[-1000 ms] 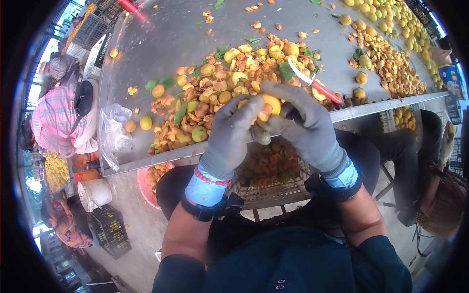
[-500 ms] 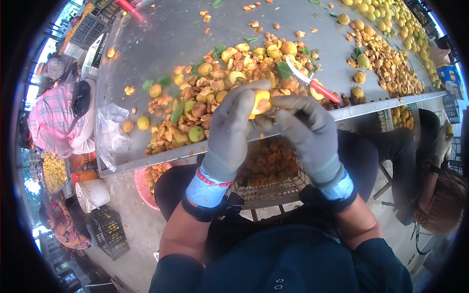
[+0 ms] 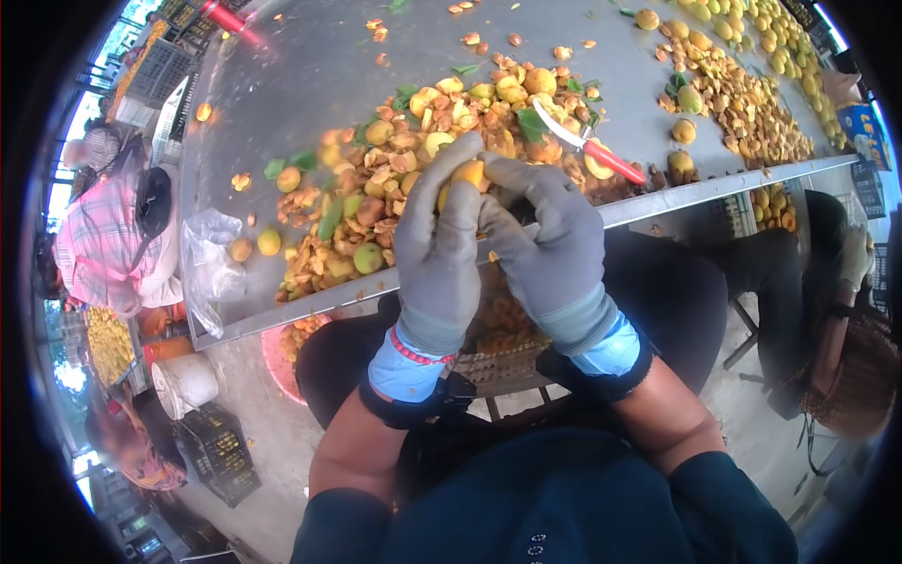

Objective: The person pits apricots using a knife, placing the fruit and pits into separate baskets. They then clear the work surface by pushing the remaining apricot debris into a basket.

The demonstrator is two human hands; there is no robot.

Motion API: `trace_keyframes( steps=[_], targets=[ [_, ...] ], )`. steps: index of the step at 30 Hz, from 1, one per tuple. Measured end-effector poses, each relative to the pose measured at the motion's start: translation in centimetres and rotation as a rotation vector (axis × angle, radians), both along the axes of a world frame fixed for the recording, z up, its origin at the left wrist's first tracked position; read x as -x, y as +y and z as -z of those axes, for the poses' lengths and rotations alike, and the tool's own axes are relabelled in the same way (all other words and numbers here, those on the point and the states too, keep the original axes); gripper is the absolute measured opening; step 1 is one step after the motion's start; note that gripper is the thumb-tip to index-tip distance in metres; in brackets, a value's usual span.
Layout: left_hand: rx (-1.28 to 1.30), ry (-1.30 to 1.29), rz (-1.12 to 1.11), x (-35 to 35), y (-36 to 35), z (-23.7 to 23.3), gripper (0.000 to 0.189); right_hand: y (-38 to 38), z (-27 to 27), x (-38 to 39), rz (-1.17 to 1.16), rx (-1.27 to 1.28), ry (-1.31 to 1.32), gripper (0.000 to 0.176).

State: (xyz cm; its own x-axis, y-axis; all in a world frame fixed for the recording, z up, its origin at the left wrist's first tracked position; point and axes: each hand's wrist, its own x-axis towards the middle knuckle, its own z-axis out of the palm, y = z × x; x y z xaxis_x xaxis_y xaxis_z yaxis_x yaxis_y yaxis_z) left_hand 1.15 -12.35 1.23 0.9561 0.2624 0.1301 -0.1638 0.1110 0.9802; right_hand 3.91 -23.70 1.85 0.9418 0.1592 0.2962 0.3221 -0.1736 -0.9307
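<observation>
- Broadly, the table (image 3: 310,85) spreads ahead, its far side cut off by the view.
- On it, close to the near edge, lies a heap (image 3: 381,155) of whole fruit, split pieces and leaves.
- Below that edge, the crate (image 3: 503,371) holds pieces, partly hidden by the hands.
- Just over the table's edge, the left hand (image 3: 437,263) grips a fruit between bent fingers and thumb.
- Beside it, the right hand (image 3: 554,244) has curled fingers; whether they grasp the fruit, I cannot tell.
- Near the table's edge, the knife (image 3: 611,162) lies beyond the right hand, untouched.
- Smallest, the fruit (image 3: 468,175) seems to be being worked by hand, which calls for a steady pinch; its underside is covered.
</observation>
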Motion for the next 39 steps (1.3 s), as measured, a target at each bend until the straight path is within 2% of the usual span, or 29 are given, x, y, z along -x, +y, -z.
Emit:
trace_keyframes(
  steps=[1,3,5,9,12,14,17,18,19,21,24,26,29,30,33,35,37,39],
  targets=[
    [0.031,-0.012,-0.014,0.0,-0.1,-0.2,0.035,0.0,0.2,-0.3,-0.019,0.040,-0.122,0.031],
    [0.061,-0.021,-0.031,-0.1,0.1,-0.1,0.035,-0.3,0.2,-0.9,-0.072,0.046,-0.111,0.029],
    [-0.018,-0.038,-0.039,-0.3,0.7,0.4,0.033,-0.4,0.4,-1.3,-0.175,-0.084,0.110,0.030],
    [-0.045,-0.062,-0.065,-0.6,0.8,0.5,0.031,-0.2,0.4,-1.8,-0.263,-0.213,0.284,0.025],
    [-0.028,-0.019,-0.084,-0.5,0.7,0.2,0.031,0.2,0.3,-1.8,-0.270,-0.268,0.265,0.020],
    [0.083,0.021,-0.060,-0.6,0.6,0.1,0.031,0.3,0.5,-2.0,-0.278,-0.294,0.284,0.019],
    [0.103,-0.030,-0.060,-0.9,0.6,0.7,0.031,0.5,0.6,-2.0,-0.275,-0.285,0.293,0.016],
    [-0.033,-0.047,-0.088,-1.0,0.8,0.9,0.032,0.7,1.0,-2.0,-0.286,-0.343,0.316,0.016],
    [-0.031,-0.044,-0.083,-0.9,0.8,0.9,0.032,0.8,1.2,-1.9,-0.296,-0.401,0.340,0.015],
    [0.074,0.014,-0.088,-0.9,0.7,0.8,0.031,1.1,1.1,-1.7,-0.282,-0.405,0.353,0.016],
    [-0.065,-0.068,-0.124,-1.2,0.4,0.9,0.031,1.2,1.1,-1.2,-0.234,-0.395,0.373,0.013],
    [-0.151,-0.109,-0.149,-1.6,0.6,1.3,0.031,1.6,2.3,-0.7,-0.208,-0.224,0.078,0.010],
    [-0.056,0.023,-0.073,-2.2,1.4,2.1,0.030,2.1,1.7,-0.6,-0.146,-0.221,0.212,0.010],
    [-0.072,0.006,-0.097,-2.4,1.3,2.1,0.032,2.0,1.2,-0.7,-0.189,-0.327,0.376,0.009],
    [-0.102,-0.036,-0.164,-2.8,1.8,1.8,0.037,0.3,3.6,-3.8,-0.070,-0.202,0.230,0.003],
    [0.604,0.092,0.039,-2.5,3.2,1.1,0.042,-2.4,4.2,-5.7,-0.063,-0.064,0.190,0.014],
    [0.649,0.121,0.023,-2.3,3.7,0.4,0.045,-6.1,3.0,-6.6,-0.049,-0.072,0.300,0.022],
    [0.752,0.090,0.196,-1.9,3.9,0.1,0.049,-9.4,2.6,-7.6,0.053,-0.186,0.264,0.018]
  ],
)
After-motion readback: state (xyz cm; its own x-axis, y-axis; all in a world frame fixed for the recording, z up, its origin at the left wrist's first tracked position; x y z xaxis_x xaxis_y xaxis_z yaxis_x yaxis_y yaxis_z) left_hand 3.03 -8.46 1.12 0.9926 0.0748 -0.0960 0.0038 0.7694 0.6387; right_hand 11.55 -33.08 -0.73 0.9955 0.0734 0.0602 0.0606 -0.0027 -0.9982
